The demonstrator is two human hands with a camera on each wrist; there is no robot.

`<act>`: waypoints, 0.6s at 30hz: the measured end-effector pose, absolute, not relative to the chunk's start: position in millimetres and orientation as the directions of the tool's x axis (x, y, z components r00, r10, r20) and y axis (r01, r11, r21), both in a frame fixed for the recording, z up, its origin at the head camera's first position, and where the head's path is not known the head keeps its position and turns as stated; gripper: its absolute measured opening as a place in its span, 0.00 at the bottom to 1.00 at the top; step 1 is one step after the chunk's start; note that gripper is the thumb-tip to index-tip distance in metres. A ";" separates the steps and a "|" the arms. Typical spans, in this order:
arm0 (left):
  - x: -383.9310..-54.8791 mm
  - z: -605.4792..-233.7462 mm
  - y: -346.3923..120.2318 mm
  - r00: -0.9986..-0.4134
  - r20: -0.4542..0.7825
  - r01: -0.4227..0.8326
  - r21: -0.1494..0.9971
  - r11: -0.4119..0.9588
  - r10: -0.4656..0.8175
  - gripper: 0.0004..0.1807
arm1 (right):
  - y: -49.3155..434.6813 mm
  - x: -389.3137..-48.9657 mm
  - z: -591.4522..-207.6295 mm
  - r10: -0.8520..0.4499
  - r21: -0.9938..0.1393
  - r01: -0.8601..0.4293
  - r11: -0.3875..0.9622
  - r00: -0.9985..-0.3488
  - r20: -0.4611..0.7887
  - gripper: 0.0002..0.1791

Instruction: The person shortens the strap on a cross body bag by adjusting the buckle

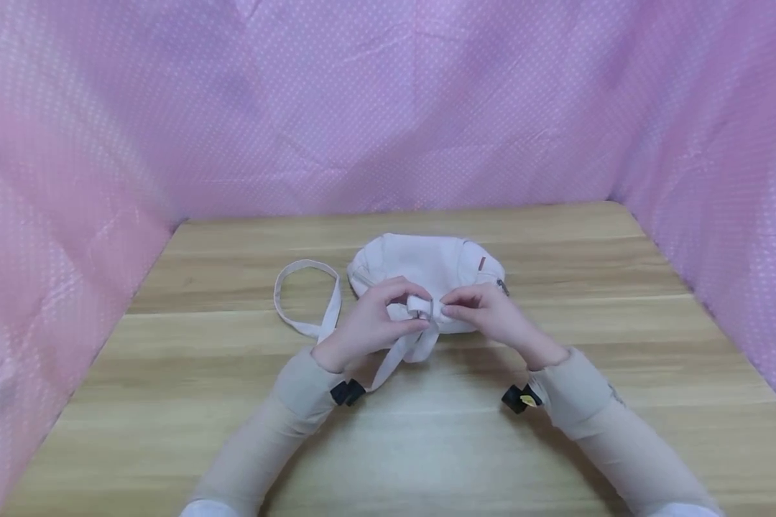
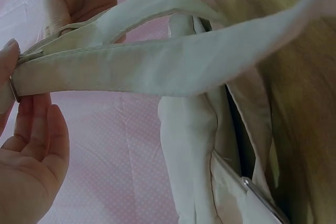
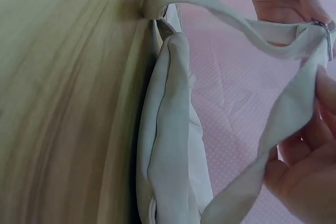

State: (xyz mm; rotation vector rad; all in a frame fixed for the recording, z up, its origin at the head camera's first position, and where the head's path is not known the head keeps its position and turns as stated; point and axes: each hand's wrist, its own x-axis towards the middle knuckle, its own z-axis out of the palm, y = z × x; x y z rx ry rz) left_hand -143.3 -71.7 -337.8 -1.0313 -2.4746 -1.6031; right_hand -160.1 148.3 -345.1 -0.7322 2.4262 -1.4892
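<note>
A white bag [image 1: 420, 257] with a small brown tag lies on the wooden table. In front of it my left hand [image 1: 371, 319] holds a folded part of the bag strap [image 2: 136, 69] between thumb and fingers, beside a metal slider buckle [image 3: 329, 40]. From the other side of the buckle, my right hand [image 1: 494, 312] pinches the strap with thumb and forefinger. Both wrist views show the strap raised off the bag and passing through the buckle. The exact contact of some fingertips is hidden behind the webbing.
A loose loop of the strap [image 1: 281, 298] rests on the table [image 1: 200, 373] left of the bag. Zipper pulls show on the bag's right end and, in the left wrist view, on its side. Pink dotted cloth [image 1: 388, 108] hangs behind and on both sides.
</note>
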 end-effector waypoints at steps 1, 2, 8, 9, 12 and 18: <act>-143.8 -338.2 -70.9 -0.783 0.342 0.527 0.808 0.262 0.519 0.16 | 147.5 -161.0 -345.4 -0.507 -0.884 -0.299 0.359 -0.858 0.084 0.10; -144.1 -338.7 -70.3 -0.784 0.333 0.522 0.810 0.266 0.524 0.16 | 146.4 -161.7 -345.5 -0.508 -0.893 -0.289 0.345 -0.858 0.082 0.11; -144.8 -342.0 -67.9 -0.776 0.320 0.520 0.812 0.265 0.544 0.15 | 140.4 -163.0 -343.6 -0.564 -0.970 -0.174 0.172 -0.825 0.048 0.23; -144.8 -342.7 -67.5 -0.774 0.324 0.526 0.808 0.266 0.544 0.15 | 140.1 -162.9 -344.0 -0.573 -0.975 -0.167 0.149 -0.818 0.053 0.23; -145.4 -344.4 -67.2 -0.780 0.330 0.527 0.805 0.272 0.532 0.14 | 139.7 -162.5 -346.2 -0.570 -0.973 -0.178 0.144 -0.819 0.066 0.23; -147.5 -342.9 -70.9 -0.814 0.336 0.507 0.808 0.299 0.473 0.13 | 144.8 -159.5 -345.6 -0.470 -0.868 -0.312 0.388 -0.877 0.105 0.10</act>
